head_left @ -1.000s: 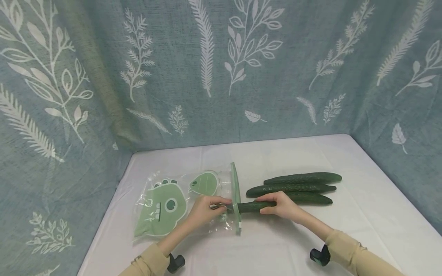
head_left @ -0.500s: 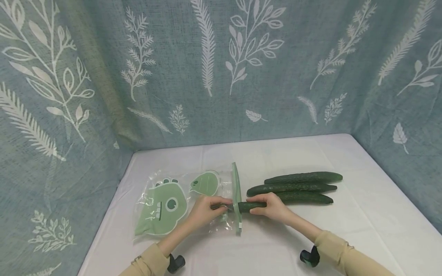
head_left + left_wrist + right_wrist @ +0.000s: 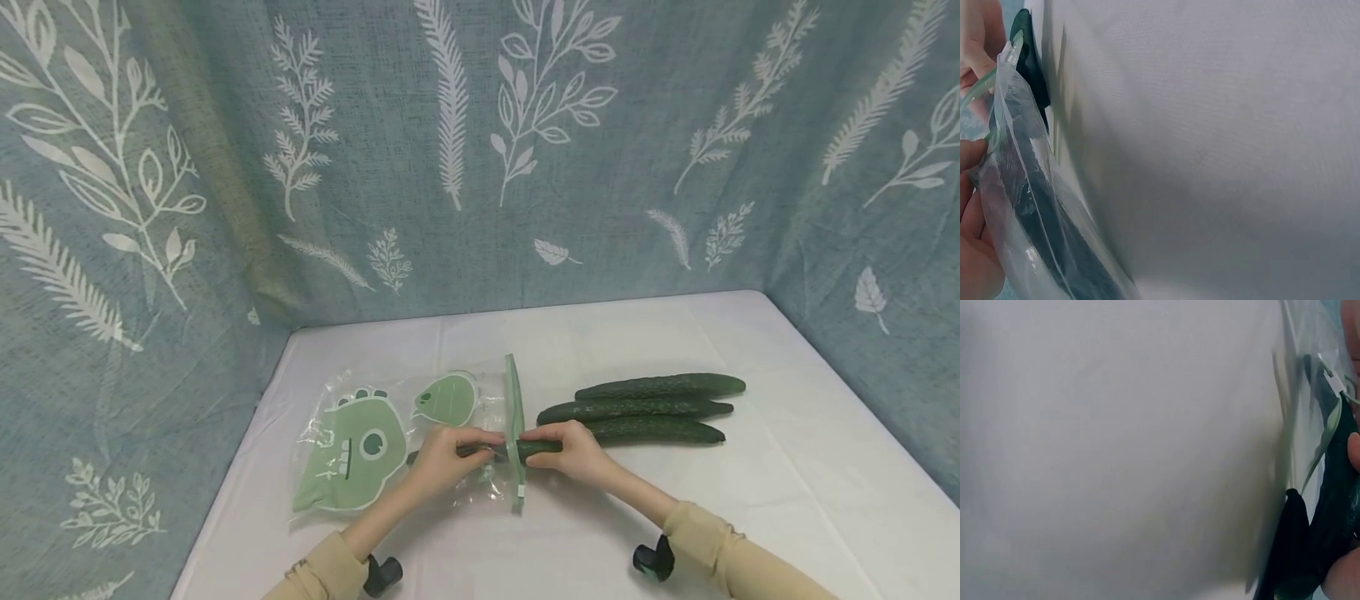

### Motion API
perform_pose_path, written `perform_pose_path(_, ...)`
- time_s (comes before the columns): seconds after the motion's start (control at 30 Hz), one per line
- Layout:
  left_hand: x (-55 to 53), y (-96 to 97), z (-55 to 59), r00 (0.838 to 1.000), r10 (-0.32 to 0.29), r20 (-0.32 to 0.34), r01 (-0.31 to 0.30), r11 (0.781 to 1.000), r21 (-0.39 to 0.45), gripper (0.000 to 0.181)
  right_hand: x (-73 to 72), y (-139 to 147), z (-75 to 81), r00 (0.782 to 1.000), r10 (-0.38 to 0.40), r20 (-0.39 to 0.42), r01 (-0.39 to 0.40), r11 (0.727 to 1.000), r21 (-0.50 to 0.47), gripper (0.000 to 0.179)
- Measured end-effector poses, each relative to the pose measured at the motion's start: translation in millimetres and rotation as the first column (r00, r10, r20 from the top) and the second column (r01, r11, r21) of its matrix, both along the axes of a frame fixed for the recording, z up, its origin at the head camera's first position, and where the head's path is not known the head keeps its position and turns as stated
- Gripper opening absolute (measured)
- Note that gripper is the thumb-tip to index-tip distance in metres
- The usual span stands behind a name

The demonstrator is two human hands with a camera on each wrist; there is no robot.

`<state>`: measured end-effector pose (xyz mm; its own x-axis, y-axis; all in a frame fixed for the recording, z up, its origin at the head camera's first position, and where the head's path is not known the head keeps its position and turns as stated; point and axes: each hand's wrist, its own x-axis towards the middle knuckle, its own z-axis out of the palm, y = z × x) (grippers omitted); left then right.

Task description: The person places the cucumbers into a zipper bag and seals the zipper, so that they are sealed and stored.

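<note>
A clear zip bag (image 3: 491,400) with a green monster print lies flat on the table, its green zip edge (image 3: 513,400) facing right. My left hand (image 3: 438,457) pinches the bag near its mouth. My right hand (image 3: 573,450) grips the rear end of a dark green cucumber (image 3: 542,447), fingertips right at the zip edge. Most of this cucumber lies inside the bag, its front tip showing left of my left hand. Through the plastic, the left wrist view shows the cucumber (image 3: 1054,231) lengthwise. In the right wrist view a white zip slider (image 3: 1333,381) hangs beside it.
Three more cucumbers (image 3: 660,386) lie side by side right of the bag, the nearest just behind my right hand. A white cloth covers the table (image 3: 600,542). A blue-grey leaf-patterned curtain (image 3: 480,250) surrounds its back and sides.
My right hand has moved left toward the zip edge, pushing the cucumber deeper into the bag; its tip now shows past my left hand. The left hand stays in place.
</note>
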<state>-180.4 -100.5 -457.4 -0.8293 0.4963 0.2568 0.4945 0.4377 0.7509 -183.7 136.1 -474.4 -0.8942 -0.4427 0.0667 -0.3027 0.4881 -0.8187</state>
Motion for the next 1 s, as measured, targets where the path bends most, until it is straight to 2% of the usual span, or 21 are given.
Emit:
perform_pose_path(0.47, 0.0, 0.8, -2.8, 0.999, -0.003, -0.044, 0.004, 0.999, 0.038, 0.022, -3.7, -25.2, 0.3, 0.996, -0.019, -0.086, 0.022, 0.999, 0.039, 0.028)
perform_pose_path(0.77, 0.0, 0.7, -3.9, 0.996, 0.0, -0.086, 0.007, 0.996, 0.09, 0.022, -4.5, -33.8, -0.4, 0.996, -0.023, -0.09, 0.025, 0.999, 0.024, 0.025)
perform_pose_path(1.0, 0.2, 0.1, -5.6, 0.996, 0.002, -0.084, 0.009, 0.991, 0.13, 0.021, -5.7, -41.9, -0.7, 0.996, -0.028, -0.08, 0.028, 1.0, 0.002, 0.024)
